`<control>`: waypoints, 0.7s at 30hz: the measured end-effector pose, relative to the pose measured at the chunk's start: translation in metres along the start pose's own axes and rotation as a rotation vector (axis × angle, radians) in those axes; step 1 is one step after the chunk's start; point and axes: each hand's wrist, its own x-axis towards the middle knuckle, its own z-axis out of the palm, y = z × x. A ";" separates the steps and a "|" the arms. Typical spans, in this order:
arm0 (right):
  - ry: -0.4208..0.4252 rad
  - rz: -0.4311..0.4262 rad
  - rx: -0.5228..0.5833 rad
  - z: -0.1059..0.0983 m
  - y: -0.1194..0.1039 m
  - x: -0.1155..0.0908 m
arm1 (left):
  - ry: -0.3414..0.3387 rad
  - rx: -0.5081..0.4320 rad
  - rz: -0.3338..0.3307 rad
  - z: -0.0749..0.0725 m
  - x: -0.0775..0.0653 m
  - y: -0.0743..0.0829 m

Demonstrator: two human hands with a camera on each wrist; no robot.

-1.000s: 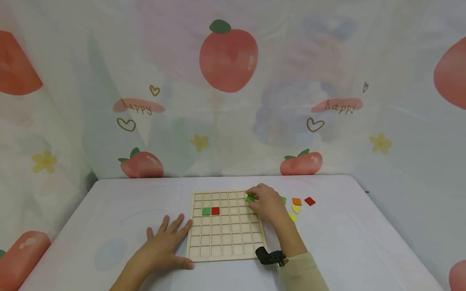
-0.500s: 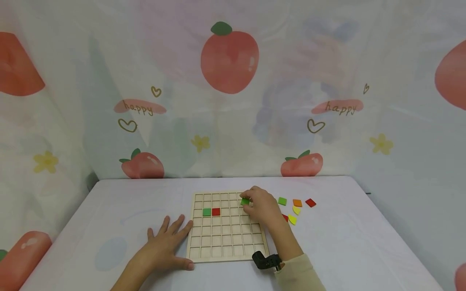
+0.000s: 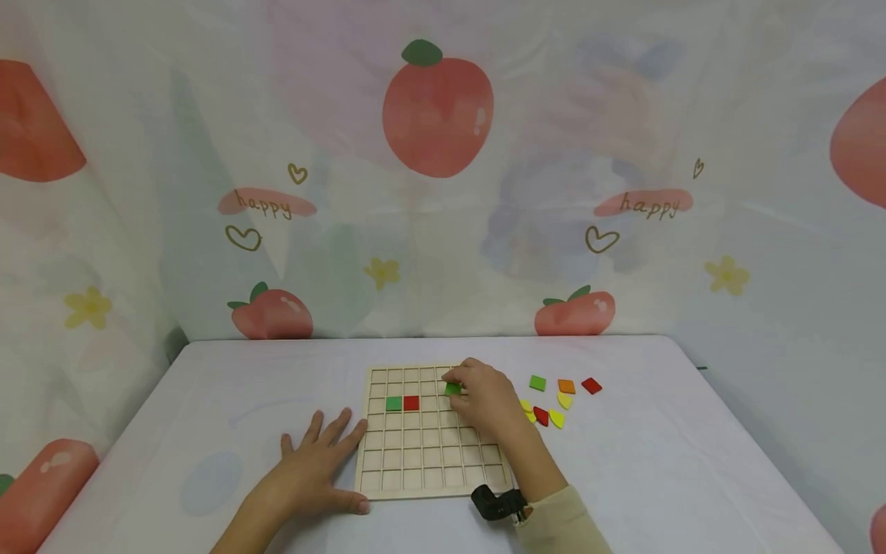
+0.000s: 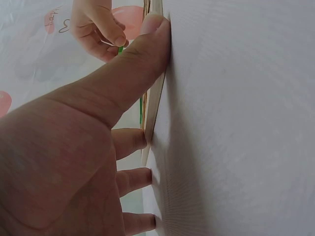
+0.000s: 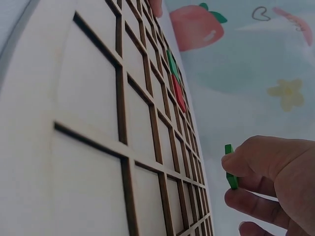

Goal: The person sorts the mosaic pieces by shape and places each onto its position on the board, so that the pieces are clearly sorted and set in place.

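Note:
A light wooden grid board (image 3: 411, 459) lies on the table, with a green square tile (image 3: 394, 404) and a red square tile (image 3: 411, 403) side by side in its cells. My right hand (image 3: 484, 398) pinches another green tile (image 5: 230, 167) between thumb and fingers, above the board's far right part; the right wrist view shows a gap between tile and grid. With fingers spread, my left hand (image 3: 314, 469) rests at the board's left side. Its thumb (image 4: 156, 37) and a fingertip touch the board's edge in the left wrist view.
Right of the board lie loose pieces: a green tile (image 3: 537, 382), an orange tile (image 3: 566, 386), two red ones including a red diamond (image 3: 591, 385), and several yellow pieces (image 3: 557, 418). A patterned curtain (image 3: 443, 254) stands behind the table. A black wrist camera (image 3: 494, 504) sits on my right wrist.
My right hand has moved left over the board with the pinched green tile, uncovering more loose pieces on the right. My left hand has stayed in place.

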 end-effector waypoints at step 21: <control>-0.039 -0.042 -0.010 0.010 -0.013 -0.002 | 0.005 0.001 0.006 0.000 0.000 0.000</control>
